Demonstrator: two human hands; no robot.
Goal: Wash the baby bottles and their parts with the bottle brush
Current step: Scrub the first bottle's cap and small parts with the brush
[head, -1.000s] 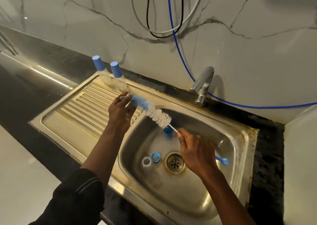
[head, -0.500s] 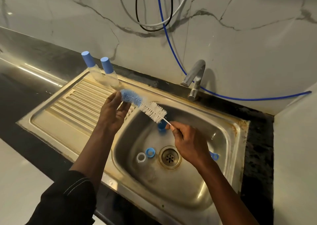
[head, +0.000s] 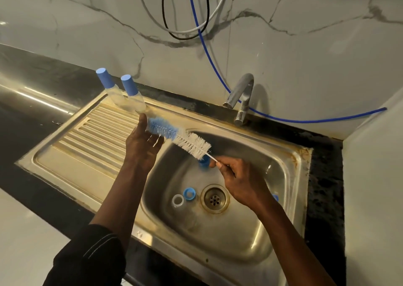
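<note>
Stainless steel sink (head: 72,161) with a ribbed drainboard fills the worktop. Over the basin's back-left edge, the left hand (head: 141,148) is spread, fingers nearly straight, touching the blue tip of a blue-and-white bristled bottle brush (head: 181,138). The right hand (head: 242,181) pinches the brush's thin white handle. Two clear baby bottles with blue caps (head: 111,91) (head: 135,98) stand at the drainboard's back edge. In the basin lie a blue cap (head: 204,162), then a blue ring (head: 189,193) and a clear white ring (head: 177,200) just left of the drain.

I see two bottles (head: 130,89) at the back edge of the drainboard (head: 87,146), left of the basin (head: 239,242). Two rings (head: 185,194) lie inside, left of the drain (head: 214,199); the tap (head: 245,102) stands behind.
</note>
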